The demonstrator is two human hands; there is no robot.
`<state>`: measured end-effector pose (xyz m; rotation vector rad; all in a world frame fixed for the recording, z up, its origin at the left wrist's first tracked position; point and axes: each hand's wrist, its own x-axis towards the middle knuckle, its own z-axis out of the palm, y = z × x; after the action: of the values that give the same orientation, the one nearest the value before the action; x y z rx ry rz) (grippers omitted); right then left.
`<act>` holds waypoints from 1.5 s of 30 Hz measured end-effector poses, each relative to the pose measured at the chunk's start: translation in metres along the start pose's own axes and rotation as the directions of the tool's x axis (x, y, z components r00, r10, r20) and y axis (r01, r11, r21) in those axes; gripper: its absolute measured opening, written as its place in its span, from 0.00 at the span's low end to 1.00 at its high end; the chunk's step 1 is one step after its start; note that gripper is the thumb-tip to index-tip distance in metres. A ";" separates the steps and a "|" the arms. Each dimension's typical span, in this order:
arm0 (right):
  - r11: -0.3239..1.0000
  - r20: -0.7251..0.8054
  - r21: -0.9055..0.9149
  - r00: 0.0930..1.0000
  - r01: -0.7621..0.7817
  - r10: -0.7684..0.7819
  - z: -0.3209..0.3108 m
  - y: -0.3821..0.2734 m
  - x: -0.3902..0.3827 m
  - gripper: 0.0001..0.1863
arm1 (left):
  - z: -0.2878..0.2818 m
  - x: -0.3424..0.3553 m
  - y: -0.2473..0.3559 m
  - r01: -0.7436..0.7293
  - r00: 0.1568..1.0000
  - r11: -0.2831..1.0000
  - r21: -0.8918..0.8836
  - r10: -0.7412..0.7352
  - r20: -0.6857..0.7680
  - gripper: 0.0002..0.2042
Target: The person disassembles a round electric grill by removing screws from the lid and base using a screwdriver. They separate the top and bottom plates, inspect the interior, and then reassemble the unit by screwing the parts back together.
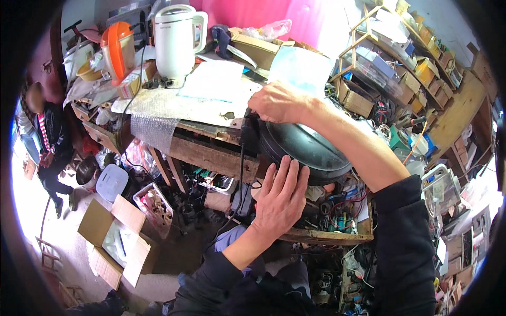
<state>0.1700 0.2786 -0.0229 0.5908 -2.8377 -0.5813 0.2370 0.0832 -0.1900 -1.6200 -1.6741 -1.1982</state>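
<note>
A round, black, lidded appliance [308,145], which looks like an electric griddle, rests tilted at the table's front right edge. Its top is glossy, and a black cord [242,174] hangs down from its left side. My right hand [282,102] reaches across the top, its fingers curled closed over the black handle [250,129] on that side. What the fingertips touch is hidden. My left hand [283,195] lies against the near lower side with its fingers stretched out and a little apart. It supports or steadies the side without wrapping round it.
Beside the appliance is a cluttered worktable [158,102] bearing a white jug-shaped machine [175,45] and an orange one [117,50]. Below my arms an open drawer [327,237] holds wires and parts. An open carton [118,239] stands on the floor; a person [50,137] is at the left.
</note>
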 end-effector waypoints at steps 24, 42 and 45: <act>0.119 0.092 0.197 0.139 -0.973 0.986 -0.006 -0.073 -0.335 0.19 | -0.011 0.021 -0.004 -0.147 0.989 0.988 0.038 0.147 0.018 0.22; 0.065 -0.242 0.355 -0.025 -0.932 0.970 0.053 -0.132 -0.284 0.15 | 0.017 0.044 -0.042 -0.454 0.885 0.842 0.291 0.464 0.037 0.41; 0.056 -0.284 0.333 -0.043 -0.941 0.958 0.057 -0.132 -0.288 0.13 | 0.013 0.059 -0.040 -0.401 0.907 0.868 0.293 0.421 -0.006 0.41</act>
<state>0.4607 0.3063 -0.1569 -1.1925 -1.9666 -0.0245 0.1922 0.1280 -0.1558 -1.6210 -1.2944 -0.7515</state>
